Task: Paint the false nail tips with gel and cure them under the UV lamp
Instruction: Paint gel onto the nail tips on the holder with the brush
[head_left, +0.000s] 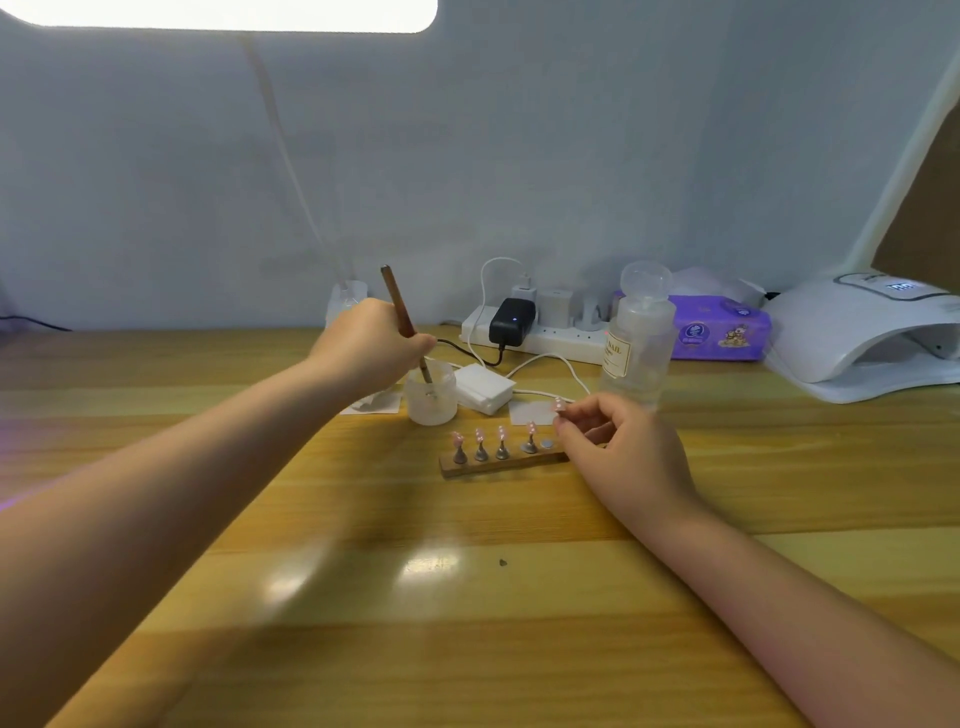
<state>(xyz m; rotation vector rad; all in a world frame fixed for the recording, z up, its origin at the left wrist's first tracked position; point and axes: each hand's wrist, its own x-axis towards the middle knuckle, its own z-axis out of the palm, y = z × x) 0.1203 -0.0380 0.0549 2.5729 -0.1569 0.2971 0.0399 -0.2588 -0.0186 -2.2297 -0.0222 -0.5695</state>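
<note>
My left hand (371, 343) grips a brown brush (400, 309) and its tip dips into a small frosted jar (431, 400). A wooden holder bar (501, 462) carries several pink nail tips (501, 434) on metal stands, and its rightmost magnet spot (546, 444) is bare. My right hand (623, 457) pinches one stand with a pink nail tip (559, 405) just above the bar's right end. The white UV lamp (862, 338) stands at the far right.
A clear bottle (636, 343) stands behind my right hand. A white pad stack (484, 387), a power strip (540, 332) with a black adapter, cables and a purple tissue pack (719, 327) line the back of the wooden table (467, 597).
</note>
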